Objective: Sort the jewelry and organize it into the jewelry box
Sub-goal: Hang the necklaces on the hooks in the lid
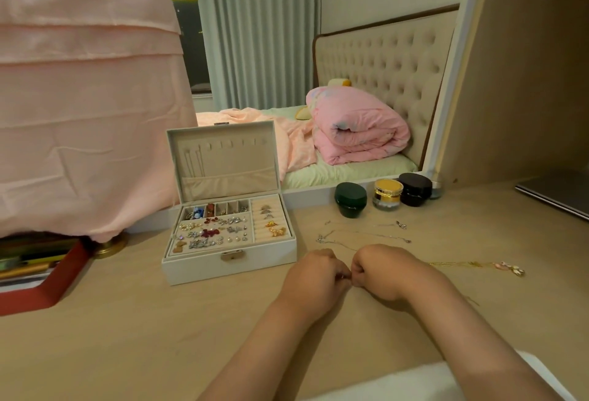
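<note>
A thin silver chain [341,244] is pinched between curled fingers of the left hand [314,273] and right hand [382,270] over the smooth wooden bench [159,321], beside the open rectangular velvet-lined jewelry box [197,268].

One head-worn wide-angle view looks forward and down, close over the desk [159,337].

White jewelry box [197,268], pink quilt [360,133], dark green jar [350,200], gold-lidded jar [388,192].
</note>
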`<state>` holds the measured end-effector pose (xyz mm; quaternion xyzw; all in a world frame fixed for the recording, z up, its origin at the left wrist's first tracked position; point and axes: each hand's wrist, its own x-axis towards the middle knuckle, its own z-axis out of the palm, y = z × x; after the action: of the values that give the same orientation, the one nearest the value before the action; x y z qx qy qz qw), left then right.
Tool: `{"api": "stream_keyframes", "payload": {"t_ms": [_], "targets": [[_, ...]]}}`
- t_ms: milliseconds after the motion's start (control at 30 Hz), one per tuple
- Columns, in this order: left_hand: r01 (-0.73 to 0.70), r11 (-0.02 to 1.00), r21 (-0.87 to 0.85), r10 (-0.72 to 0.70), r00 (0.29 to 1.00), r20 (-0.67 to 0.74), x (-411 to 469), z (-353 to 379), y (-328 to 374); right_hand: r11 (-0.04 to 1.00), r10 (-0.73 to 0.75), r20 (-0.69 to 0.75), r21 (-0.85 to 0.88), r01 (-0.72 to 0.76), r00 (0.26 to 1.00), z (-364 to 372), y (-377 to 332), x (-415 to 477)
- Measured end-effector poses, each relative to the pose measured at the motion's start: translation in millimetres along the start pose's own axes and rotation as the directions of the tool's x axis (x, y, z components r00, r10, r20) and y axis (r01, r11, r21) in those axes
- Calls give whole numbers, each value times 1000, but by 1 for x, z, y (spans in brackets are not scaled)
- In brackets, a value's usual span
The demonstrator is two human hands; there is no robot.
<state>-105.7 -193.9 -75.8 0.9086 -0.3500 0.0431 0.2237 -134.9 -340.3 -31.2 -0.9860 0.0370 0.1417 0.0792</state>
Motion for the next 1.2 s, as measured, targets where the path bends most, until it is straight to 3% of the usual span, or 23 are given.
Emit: {"api": "stream_keyframes", "payload": {"t_ms": [233,400,500,700,867,1000,1200], "targets": [[-3,1000,24,5,996,-84,-8,-8,-19,961,-104,-85,250,122,991,6,-5,2],[88,973,-213,-96,995,-28,-18,-24,-31,874,-209,-124,422,242,970,6,-23,0],[180,906,-384,-176,983,44,-28,-43,-39,757,-252,-124,592,276,960,3,-37,0],[228,703,-673,-293,956,17,-46,-98,-59,487,-411,-121,809,330,903,-15,-75,5],[259,558,-789,-329,941,76,-66,-132,-84,443,-467,-85,839,316,880,-23,-108,18],[309,568,-763,-347,930,118,-78,-149,-110,491,-520,2,819,296,854,-29,-135,28],[385,718,-580,-351,920,177,-95,-175,-140,515,-534,10,797,316,845,-32,-159,45]]}}
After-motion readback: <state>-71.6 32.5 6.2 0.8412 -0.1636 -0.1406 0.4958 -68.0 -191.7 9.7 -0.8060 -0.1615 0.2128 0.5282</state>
